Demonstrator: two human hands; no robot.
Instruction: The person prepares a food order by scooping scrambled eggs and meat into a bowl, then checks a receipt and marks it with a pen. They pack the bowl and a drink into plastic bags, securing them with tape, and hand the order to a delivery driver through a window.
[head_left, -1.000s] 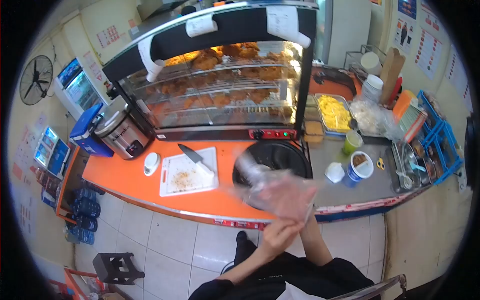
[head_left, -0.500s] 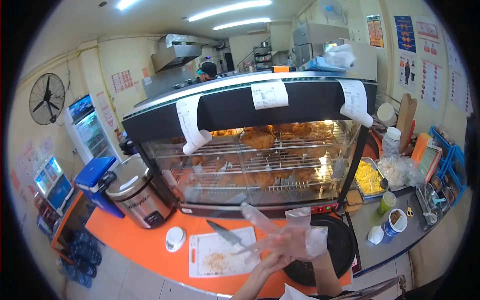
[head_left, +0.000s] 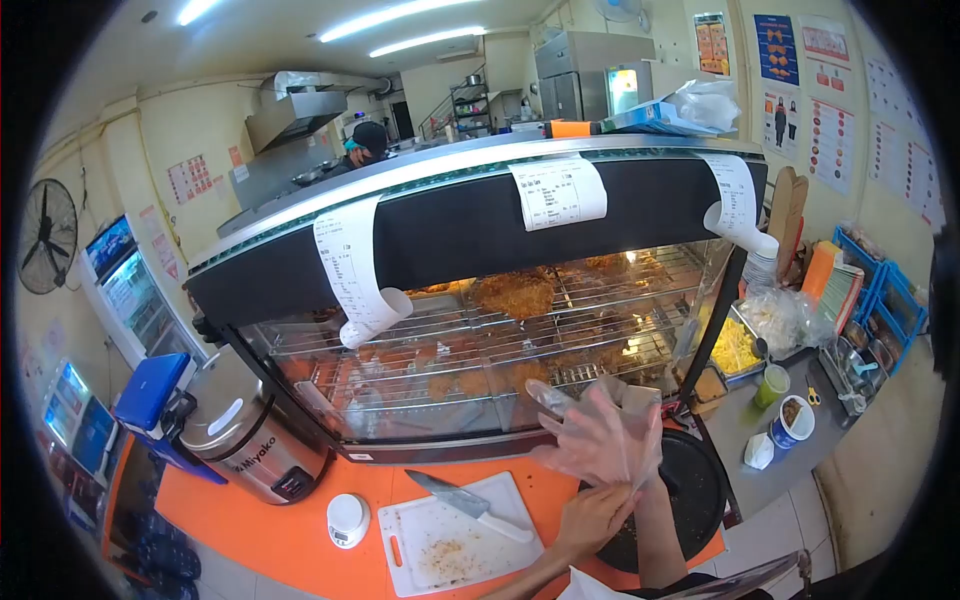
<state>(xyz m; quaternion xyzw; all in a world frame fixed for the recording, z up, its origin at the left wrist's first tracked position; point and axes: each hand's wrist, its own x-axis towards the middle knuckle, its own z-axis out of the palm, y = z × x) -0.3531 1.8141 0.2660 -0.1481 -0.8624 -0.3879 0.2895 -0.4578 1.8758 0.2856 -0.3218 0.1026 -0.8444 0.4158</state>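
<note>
In the head view, your right hand [head_left: 598, 436] is inside a clear plastic glove [head_left: 641, 428], fingers spread and gripping nothing. Your left hand [head_left: 590, 518] is closed on the glove near the right wrist, pinching the plastic, so the glove lies directly at your left fingertips. Both hands are above the orange counter [head_left: 250, 535], overlapping the black round pan [head_left: 703, 508]. Beyond your gloved fingers, the display case [head_left: 455, 225] blocks the way forward; you cannot tell whether they touch it. To your left lie a white cutting board [head_left: 408, 528] with a knife [head_left: 452, 493] on it, then a small scale [head_left: 347, 515] and the cooker [head_left: 262, 452]. To your right stand a green cup [head_left: 771, 386] and a tub [head_left: 793, 422].
</note>
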